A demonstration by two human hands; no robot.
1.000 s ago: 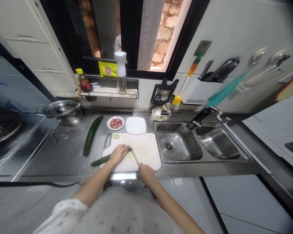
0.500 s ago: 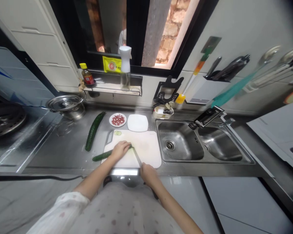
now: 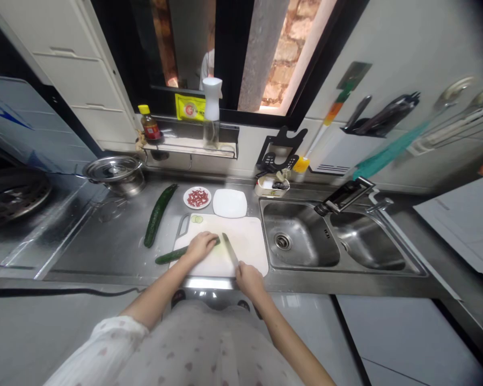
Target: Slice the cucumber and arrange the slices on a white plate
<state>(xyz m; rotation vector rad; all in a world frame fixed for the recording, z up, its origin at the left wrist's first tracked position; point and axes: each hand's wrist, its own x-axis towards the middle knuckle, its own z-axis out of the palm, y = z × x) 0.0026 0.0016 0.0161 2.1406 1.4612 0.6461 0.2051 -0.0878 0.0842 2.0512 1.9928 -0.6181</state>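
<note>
A green cucumber [image 3: 172, 255] lies slantwise over the left part of a white cutting board [image 3: 247, 252]. My left hand [image 3: 200, 246] is closed over it near its right end, which sticks out past my fingers. In my right hand [image 3: 249, 277] is a kitchen knife [image 3: 230, 249], held by its handle, which my fingers cover. The blade points away from me, just right of the cucumber's end, with a small gap between them. Near the board's upper left corner rest a few pale cucumber slices [image 3: 197, 219].
A second, whole cucumber [image 3: 159, 215] lies left of the board. Behind the board stand a small plate of chopped red pieces [image 3: 197, 198] and a white square plate [image 3: 229, 203]. A double sink [image 3: 301, 262] adjoins on the right; a lidded steel pot [image 3: 124, 179] stands back left.
The knife has moved right, away from the cucumber's end, so a gap now shows there. My left hand stays on the cucumber. The whole view has shifted slightly.
</note>
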